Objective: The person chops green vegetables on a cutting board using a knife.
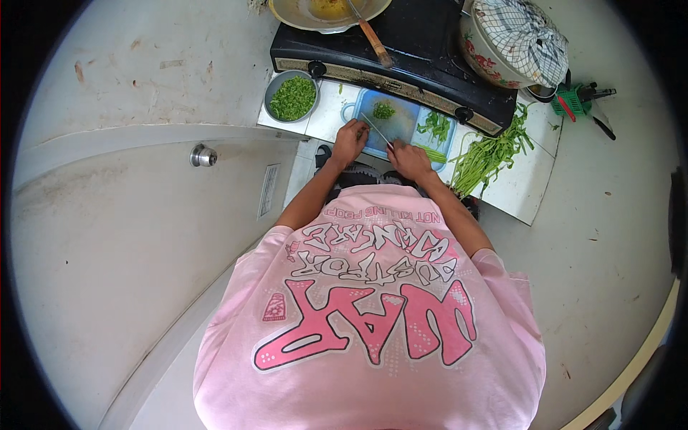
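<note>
My right hand [411,161] grips a kitchen knife [378,130], its blade slanting up and left over a blue cutting board [407,110]. My left hand [350,142] is at the board's left edge, fingers curled close to the blade; whether they pinch something is too small to tell. Above the blade lies a small heap of finely chopped greens [384,110]. Leafy pieces [435,126] rest on the board's right part, with cut green stems [431,154] below them, beside my right hand. A grey bowl [267,110] of chopped greens stands left of the board.
Behind the board stands a black gas stove [424,40] with a wok [290,20], a wooden-handled utensil [374,43] and a cloth-covered floral pot [486,59]. Uncut leafy greens [492,153] lie right on the white tiled counter [518,196]. A green basket [574,99] holds knives. A door knob [204,156] is left.
</note>
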{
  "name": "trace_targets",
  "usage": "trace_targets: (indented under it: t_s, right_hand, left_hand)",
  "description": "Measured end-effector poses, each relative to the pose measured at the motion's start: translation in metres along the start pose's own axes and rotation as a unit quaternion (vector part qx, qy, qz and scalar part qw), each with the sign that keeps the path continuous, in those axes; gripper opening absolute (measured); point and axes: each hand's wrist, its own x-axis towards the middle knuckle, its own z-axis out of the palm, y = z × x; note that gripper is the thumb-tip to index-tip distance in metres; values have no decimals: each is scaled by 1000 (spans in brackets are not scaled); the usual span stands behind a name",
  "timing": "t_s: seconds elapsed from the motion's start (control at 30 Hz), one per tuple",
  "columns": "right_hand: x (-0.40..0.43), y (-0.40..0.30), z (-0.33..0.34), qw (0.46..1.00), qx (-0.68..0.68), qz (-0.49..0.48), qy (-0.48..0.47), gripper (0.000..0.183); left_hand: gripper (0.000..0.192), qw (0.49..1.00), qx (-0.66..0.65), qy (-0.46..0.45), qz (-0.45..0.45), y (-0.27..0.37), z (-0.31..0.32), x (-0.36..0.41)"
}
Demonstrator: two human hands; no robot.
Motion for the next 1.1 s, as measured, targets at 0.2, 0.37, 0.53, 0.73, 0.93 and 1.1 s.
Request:
trace_targets:
  t_s: [0.2,0.37,0.53,0.73,0.93,1.1]
  right_hand:
    - [-5,0,8,1000,-8,4,-6,39]
    - [7,-5,11,1000,-2,14,4,39]
    - [2,-2,13,999,-15,41,-2,39]
    - [-6,-1,7,999,-11,47,6,39]
    - [-8,-10,8,1000,-15,20,-1,39]
    - [6,-11,17,1000,-3,23,16,37]
  left_hand:
    - [14,1000,14,-9,13,4,-2,2]
    - [14,1000,14,-11,8,7,-3,1]
    - [12,1000,-4,-13,-7,6,-3,2]
    - [9,1000,0,-4,17,2,-3,1]
    - [8,1000,6,2,8,0,0,-1]
    - [9,1000,8,-6,23,2,-1,0]
